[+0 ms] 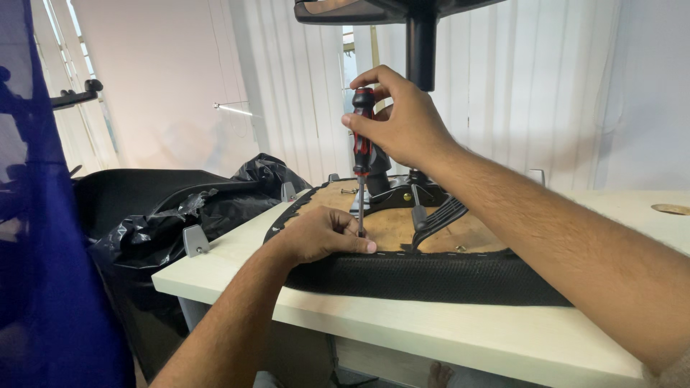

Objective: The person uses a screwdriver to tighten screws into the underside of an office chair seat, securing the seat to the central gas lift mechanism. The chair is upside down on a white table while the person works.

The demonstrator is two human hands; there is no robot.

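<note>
You see soft daylight glowing through the vertical blinds [517, 86] ahead, washing out the wall, while the blue cloth [36, 215] at your left edge is dark and blurred.

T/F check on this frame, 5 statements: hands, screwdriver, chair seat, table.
1. The right hand grips the handle of a red and black screwdriver. True.
2. The screwdriver lies flat on the table. False: it stands upright, tip down on the chair seat.
3. The left hand rests on the seat by the screwdriver's shaft. True.
4. The seat lies with its padded side up. False: its wooden underside faces up.
5. The black plastic bag sits to the right of the seat. False: it is to the left.
</note>
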